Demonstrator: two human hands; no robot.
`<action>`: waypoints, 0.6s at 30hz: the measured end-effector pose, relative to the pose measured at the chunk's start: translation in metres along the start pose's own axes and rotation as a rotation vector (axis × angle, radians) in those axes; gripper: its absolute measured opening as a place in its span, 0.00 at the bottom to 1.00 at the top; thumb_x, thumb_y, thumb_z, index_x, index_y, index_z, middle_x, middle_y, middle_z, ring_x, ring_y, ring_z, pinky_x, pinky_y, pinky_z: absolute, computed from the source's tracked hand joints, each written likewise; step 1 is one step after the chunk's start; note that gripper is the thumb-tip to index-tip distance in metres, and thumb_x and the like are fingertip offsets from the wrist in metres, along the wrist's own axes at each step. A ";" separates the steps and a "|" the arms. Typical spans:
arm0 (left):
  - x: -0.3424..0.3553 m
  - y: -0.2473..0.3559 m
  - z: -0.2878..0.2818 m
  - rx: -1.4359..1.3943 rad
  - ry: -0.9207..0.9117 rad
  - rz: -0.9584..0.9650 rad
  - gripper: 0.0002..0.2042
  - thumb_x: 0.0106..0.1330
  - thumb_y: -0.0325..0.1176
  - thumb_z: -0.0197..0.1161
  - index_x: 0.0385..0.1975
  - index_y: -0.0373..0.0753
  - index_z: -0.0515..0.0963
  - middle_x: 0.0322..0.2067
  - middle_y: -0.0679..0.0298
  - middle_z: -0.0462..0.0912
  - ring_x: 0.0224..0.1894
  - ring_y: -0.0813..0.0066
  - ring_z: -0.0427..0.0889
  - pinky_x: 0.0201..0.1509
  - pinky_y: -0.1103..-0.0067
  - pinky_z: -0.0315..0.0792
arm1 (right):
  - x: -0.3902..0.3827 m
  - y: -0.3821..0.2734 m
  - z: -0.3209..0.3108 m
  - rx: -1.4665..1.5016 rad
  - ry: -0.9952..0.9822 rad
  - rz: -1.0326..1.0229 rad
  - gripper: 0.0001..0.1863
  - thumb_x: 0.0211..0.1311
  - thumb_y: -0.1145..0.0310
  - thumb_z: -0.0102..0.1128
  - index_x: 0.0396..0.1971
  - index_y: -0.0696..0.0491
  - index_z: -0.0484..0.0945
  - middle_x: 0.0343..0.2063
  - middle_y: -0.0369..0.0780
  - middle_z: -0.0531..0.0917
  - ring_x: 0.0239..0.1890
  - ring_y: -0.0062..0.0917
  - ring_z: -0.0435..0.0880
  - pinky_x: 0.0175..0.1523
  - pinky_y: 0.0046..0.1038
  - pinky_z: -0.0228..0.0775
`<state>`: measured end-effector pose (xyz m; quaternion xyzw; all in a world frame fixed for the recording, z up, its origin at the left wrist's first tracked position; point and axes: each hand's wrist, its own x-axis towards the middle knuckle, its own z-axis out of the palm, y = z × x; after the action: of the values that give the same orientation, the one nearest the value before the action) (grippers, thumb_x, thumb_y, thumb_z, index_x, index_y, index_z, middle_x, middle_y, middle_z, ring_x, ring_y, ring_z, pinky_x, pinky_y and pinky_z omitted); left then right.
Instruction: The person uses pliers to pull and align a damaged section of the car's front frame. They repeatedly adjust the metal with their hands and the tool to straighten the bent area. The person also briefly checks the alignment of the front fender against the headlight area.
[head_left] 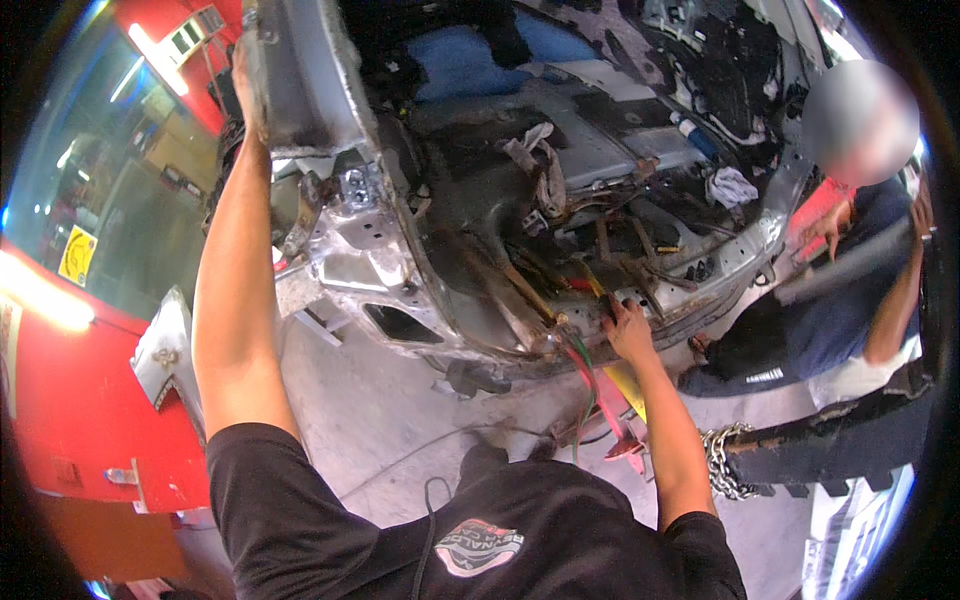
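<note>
In front of me is the stripped rear of a car body, its bare metal dented and dirty. My left arm reaches up along the left side, and my left hand rests against the outer edge of an upright metal panel, fingers stretched upward and partly hidden. At the rear sill, my right hand has its fingers extended, by a tool with a red and yellow part. Whether they touch it cannot be told. Green and red hoses hang over the sill just left of that hand.
Rags and a blue can lie inside the car body. A co-worker bends at the right. A chain hangs on a dark beam. A loose metal panel stands left; a cable crosses the floor.
</note>
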<state>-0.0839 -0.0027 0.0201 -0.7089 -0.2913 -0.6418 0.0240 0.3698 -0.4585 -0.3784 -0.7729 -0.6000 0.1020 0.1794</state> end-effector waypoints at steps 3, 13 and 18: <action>0.002 -0.007 -0.003 0.026 0.015 0.026 0.22 0.71 0.38 0.52 0.62 0.38 0.72 0.60 0.52 0.75 0.62 0.57 0.74 0.67 0.69 0.65 | 0.002 0.011 0.012 -0.060 0.035 -0.037 0.30 0.63 0.60 0.57 0.65 0.51 0.69 0.46 0.56 0.77 0.50 0.54 0.74 0.57 0.48 0.69; -0.010 0.079 0.013 -0.292 0.027 -0.368 0.28 0.75 0.49 0.51 0.65 0.33 0.69 0.58 0.55 0.77 0.58 0.72 0.75 0.61 0.76 0.67 | 0.005 0.019 0.017 -0.080 0.064 -0.072 0.29 0.63 0.59 0.56 0.63 0.55 0.71 0.50 0.65 0.75 0.51 0.62 0.74 0.56 0.52 0.70; -0.006 -0.002 0.002 0.321 0.137 0.109 0.24 0.72 0.40 0.54 0.66 0.41 0.69 0.67 0.51 0.68 0.67 0.55 0.69 0.70 0.70 0.63 | 0.014 0.017 0.028 -0.142 0.051 -0.133 0.29 0.65 0.59 0.54 0.64 0.55 0.69 0.55 0.67 0.72 0.52 0.63 0.73 0.56 0.52 0.69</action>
<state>-0.0830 -0.0022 0.0136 -0.6654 -0.3488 -0.6316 0.1911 0.3787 -0.4447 -0.4099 -0.7446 -0.6509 0.0275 0.1457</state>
